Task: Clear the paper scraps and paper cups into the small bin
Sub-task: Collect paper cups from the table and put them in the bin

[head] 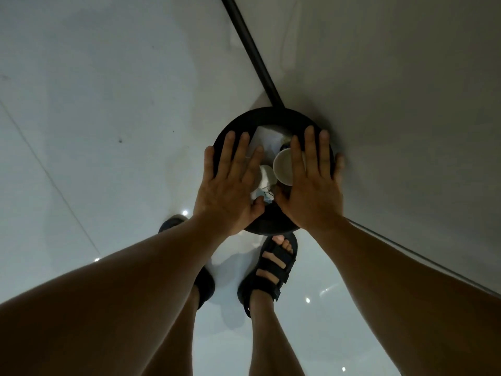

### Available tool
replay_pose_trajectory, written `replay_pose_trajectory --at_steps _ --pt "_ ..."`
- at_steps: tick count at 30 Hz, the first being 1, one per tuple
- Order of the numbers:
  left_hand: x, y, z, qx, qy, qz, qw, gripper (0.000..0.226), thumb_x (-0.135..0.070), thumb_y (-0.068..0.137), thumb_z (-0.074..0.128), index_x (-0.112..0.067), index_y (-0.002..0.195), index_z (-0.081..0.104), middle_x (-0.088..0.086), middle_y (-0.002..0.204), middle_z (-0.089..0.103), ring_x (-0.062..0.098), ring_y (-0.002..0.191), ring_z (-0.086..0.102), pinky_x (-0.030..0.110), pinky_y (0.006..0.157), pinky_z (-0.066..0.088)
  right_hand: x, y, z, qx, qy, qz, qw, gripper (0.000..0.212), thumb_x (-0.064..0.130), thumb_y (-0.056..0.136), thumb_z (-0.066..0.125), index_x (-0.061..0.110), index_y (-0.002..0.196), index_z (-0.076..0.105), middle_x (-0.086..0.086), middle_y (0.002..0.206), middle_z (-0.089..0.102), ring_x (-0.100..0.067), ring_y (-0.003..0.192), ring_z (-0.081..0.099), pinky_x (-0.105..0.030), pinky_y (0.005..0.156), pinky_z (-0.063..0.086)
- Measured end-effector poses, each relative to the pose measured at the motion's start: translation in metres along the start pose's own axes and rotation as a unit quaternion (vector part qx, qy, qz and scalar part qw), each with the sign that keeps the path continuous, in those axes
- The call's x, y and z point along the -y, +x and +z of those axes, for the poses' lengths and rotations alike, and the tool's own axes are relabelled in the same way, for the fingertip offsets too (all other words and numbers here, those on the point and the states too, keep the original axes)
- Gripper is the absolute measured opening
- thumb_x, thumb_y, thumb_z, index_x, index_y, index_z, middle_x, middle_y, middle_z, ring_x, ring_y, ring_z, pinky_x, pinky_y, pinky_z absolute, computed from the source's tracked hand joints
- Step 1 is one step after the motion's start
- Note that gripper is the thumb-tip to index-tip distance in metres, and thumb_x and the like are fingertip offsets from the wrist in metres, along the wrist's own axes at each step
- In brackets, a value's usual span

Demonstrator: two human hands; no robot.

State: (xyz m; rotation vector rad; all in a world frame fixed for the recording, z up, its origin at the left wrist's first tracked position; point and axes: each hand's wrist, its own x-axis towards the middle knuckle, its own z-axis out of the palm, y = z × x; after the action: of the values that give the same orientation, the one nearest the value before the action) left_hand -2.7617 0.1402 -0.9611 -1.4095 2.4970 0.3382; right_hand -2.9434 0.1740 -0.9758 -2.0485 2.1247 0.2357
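Dim, bluish light; small ceiling-light glints on the glossy pale tiled floor [81,131]; forearms in shadow; wide-angle edges bend, slightly soft.

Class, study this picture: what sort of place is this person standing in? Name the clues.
Probably an indoor room, home or office unclear: glossy pale floor tiles mirror lights, a plain wall rises on the right, and a small black bin stands beside it.
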Motion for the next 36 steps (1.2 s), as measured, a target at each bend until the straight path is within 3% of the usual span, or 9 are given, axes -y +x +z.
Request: replay_pose_trajectory --at_steps 5,10,16,20,23,26,29,36 --pt "0.007 -0.013 -0.021 0.02 -0.025 -0.02 0.999 0.095 -0.069 0.081 0.023 -0.017 0.149 -0.019 0.016 0.158 -0.017 0.034 0.144 -0.021 0.057 0.114 -0.002 0.004 -0.008 -0.029 0.021 0.035 0.01 0.999 0.103 0.058 0.08 0.06 0.015 0.155 0.005 -0.015 0.162 0.004 -0.034 0.149 0.0 -0.058 0.112 0.015" --pt "0.018 -0.042 -0.072 0.029 -0.067 -0.054 0.996 0.098 -0.064 0.083 0.039 -0.017 0.15 -0.015 0.015 0.16 -0.01 0.035 0.145 -0.016 0.056 0.114 -0.001 0.013 -0.039 -0.088 0.059 0.066 0.022 0.996 0.102 0.052 0.08 0.062 0.015 0.156 0.005 -0.012 0.163 0.0 -0.03 0.149 -0.008 -0.056 0.115 0.015" --pt "0.04 -0.098 -0.17 0.061 -0.088 -0.105 0.989 0.093 -0.071 0.08 0.009 -0.017 0.148 -0.021 0.012 0.158 -0.021 0.032 0.144 -0.023 0.054 0.115 -0.001 0.047 -0.074 -0.195 0.1 0.134 0.074 0.983 0.101 0.051 0.083 0.064 0.016 0.156 0.003 -0.009 0.163 0.0 -0.028 0.15 -0.007 -0.055 0.117 0.02" --pt "0.062 -0.138 -0.247 0.06 -0.085 -0.164 0.981 0.094 -0.071 0.082 0.019 -0.018 0.148 -0.019 0.011 0.158 -0.02 0.031 0.144 -0.021 0.053 0.115 -0.004 0.083 -0.081 -0.276 0.089 0.176 0.063 0.978 0.098 0.049 0.085 0.064 0.017 0.156 0.004 -0.01 0.163 0.003 -0.028 0.15 -0.003 -0.049 0.119 0.017" --pt "0.075 -0.167 -0.305 0.027 -0.095 -0.193 0.976 0.092 -0.069 0.086 0.03 -0.017 0.151 -0.01 0.011 0.16 -0.01 0.032 0.147 -0.012 0.054 0.115 0.001 0.109 -0.083 -0.337 0.07 0.187 0.024 0.979 0.096 0.05 0.085 0.064 0.017 0.155 0.008 -0.012 0.163 0.008 -0.031 0.15 0.001 -0.049 0.117 0.017" --pt "0.087 -0.197 -0.346 0.033 -0.101 -0.232 0.967 0.091 -0.068 0.088 0.03 -0.019 0.15 -0.016 0.009 0.159 -0.017 0.03 0.145 -0.02 0.052 0.114 -0.008 0.123 -0.085 -0.385 0.065 0.174 -0.038 0.982 0.091 0.057 0.088 0.055 0.021 0.156 0.006 -0.008 0.163 0.005 -0.028 0.15 -0.001 -0.048 0.118 0.014" --pt "0.091 -0.232 -0.377 0.012 -0.105 -0.285 0.953 0.09 -0.068 0.088 0.027 -0.02 0.15 -0.014 0.007 0.159 -0.017 0.029 0.145 -0.021 0.052 0.115 -0.007 0.129 -0.09 -0.424 0.078 0.165 -0.1 0.978 0.092 0.062 0.088 0.05 0.03 0.155 -0.004 0.0 0.164 -0.003 -0.023 0.15 -0.009 -0.047 0.118 0.008" --pt "0.04 -0.322 -0.422 -0.031 -0.145 -0.432 0.889 0.087 -0.065 0.088 0.029 -0.019 0.152 -0.008 0.007 0.16 -0.012 0.029 0.146 -0.018 0.053 0.116 -0.002 0.142 -0.125 -0.483 0.101 0.086 -0.253 0.958 0.09 0.066 0.088 0.046 0.031 0.154 -0.004 0.002 0.164 -0.007 -0.02 0.149 -0.014 -0.048 0.119 0.008"
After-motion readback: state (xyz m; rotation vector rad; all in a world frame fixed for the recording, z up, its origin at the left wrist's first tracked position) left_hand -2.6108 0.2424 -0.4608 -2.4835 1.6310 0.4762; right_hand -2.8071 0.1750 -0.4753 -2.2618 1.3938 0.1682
